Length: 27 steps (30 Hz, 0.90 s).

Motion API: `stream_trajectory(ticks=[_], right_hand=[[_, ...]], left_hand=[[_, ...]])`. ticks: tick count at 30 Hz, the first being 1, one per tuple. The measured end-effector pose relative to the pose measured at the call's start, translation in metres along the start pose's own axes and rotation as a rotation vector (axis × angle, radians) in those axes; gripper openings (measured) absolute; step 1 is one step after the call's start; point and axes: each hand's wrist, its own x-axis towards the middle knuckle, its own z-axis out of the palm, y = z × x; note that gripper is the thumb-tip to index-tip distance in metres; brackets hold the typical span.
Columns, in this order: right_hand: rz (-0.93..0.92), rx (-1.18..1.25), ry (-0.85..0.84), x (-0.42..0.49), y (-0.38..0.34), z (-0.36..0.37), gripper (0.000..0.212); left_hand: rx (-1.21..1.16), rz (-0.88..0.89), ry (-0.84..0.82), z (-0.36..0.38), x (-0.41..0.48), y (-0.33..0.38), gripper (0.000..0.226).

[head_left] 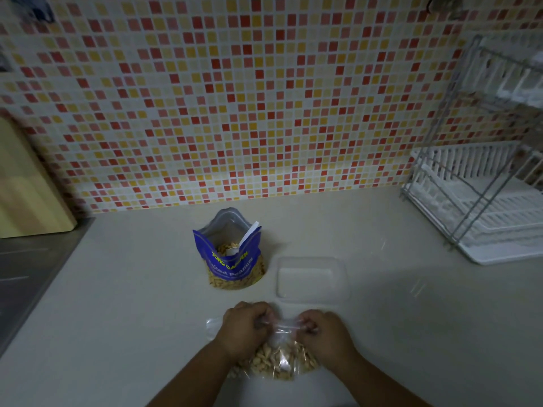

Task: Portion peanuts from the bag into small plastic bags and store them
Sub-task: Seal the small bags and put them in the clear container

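A blue bag of salted peanuts (232,259) stands open on the counter, with a white scoop (245,239) sticking out of its mouth. Near the front edge lies a small clear plastic bag (279,359) filled with peanuts. My left hand (245,327) pinches the left end of its top strip, and my right hand (323,333) pinches the right end. The strip is stretched between my fingers. Another clear flat bag (212,327) peeks out to the left of my left hand.
A clear plastic container (311,279) sits right of the peanut bag. A white dish rack (482,201) fills the back right corner. A wooden board (26,183) leans at the left above a steel sink edge (32,274). Mosaic tiles (235,98) cover the wall.
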Motion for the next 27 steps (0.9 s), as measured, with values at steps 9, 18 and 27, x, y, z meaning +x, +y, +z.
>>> stream_trajectory(ticks=[9, 18, 27], right_hand=[[-0.035, 0.139, 0.099, -0.004, -0.01, -0.003, 0.023], [-0.128, 0.186, 0.23, 0.024, -0.044, -0.056, 0.033], [-0.067, 0.059, 0.199, 0.082, -0.033, -0.092, 0.015]], left_hand=[[-0.142, 0.006, -0.002, -0.005, -0.003, 0.006, 0.01], [-0.272, 0.09, 0.16, -0.044, 0.027, 0.057, 0.01], [-0.437, -0.076, 0.068, -0.033, 0.098, 0.078, 0.027]])
